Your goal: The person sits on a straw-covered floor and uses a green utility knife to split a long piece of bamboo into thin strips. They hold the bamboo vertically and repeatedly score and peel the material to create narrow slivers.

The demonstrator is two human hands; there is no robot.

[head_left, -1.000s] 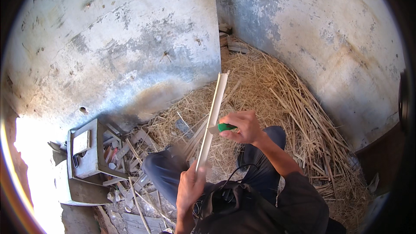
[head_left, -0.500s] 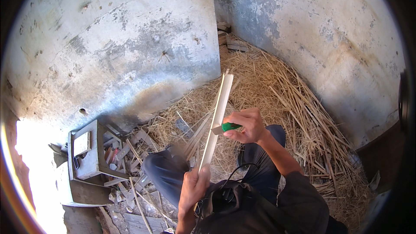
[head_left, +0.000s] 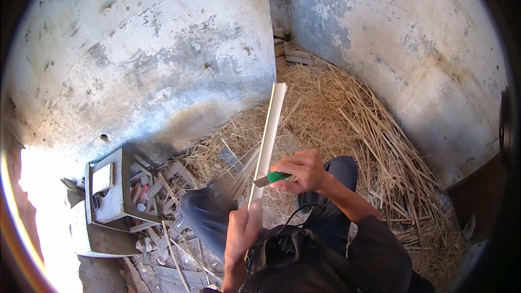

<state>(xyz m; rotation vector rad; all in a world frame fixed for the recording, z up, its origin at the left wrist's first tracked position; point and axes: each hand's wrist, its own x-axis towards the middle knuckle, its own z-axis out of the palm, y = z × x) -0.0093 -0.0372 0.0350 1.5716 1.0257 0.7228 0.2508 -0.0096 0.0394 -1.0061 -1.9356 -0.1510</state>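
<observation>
Your left hand is gripping the pale strip above the straw, your right hand is clasping the green-handled knife across it, and a downward slip could be cutting your left hand.

2 curled grips: left hand close in, right hand farther forward

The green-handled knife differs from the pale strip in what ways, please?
The pale strip is long and trough-shaped; the green-handled knife is far shorter. The strip is cream; the knife has a green handle and grey blade. The left hand holds the strip; the right hand holds the knife. Both are hand-held.
</observation>
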